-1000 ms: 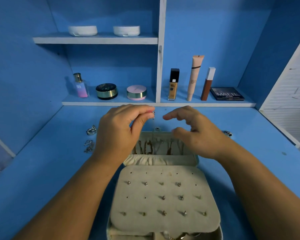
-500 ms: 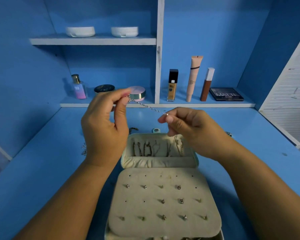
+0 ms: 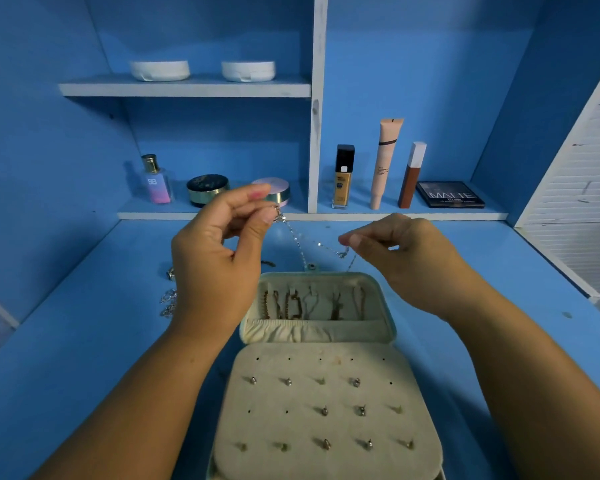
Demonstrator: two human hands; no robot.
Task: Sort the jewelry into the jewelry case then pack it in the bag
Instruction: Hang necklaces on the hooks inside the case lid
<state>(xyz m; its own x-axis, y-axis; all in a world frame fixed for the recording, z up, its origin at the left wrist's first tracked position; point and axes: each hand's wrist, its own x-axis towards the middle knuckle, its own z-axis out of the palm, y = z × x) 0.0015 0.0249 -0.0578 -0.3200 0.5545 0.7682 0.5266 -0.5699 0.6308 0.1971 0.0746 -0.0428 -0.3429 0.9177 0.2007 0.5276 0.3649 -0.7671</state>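
An open cream jewelry case [image 3: 383, 336] lies on the blue desk in front of me. Its upright lid holds several hanging chains, and the padded panel [image 3: 326, 410] nearer me carries several stud earrings. Above the lid a thin silver chain [image 3: 300, 239] stretches between my hands. My left hand [image 3: 219, 258] pinches one end at the upper left. My right hand [image 3: 406, 261] pinches the other end lower at the right, and the chain's loose part dangles toward the lid.
Loose silver jewelry [image 3: 168, 301] lies on the desk left of my left wrist. On the low shelf behind stand a perfume bottle [image 3: 156, 180], compacts [image 3: 207, 188], foundation bottles [image 3: 343, 176] and a palette [image 3: 449, 194]. Two white dishes [image 3: 160, 70] sit on the upper shelf.
My hands have drawn apart from over the lid, the left one rising up and left. The silver chain is now pulled out between them.
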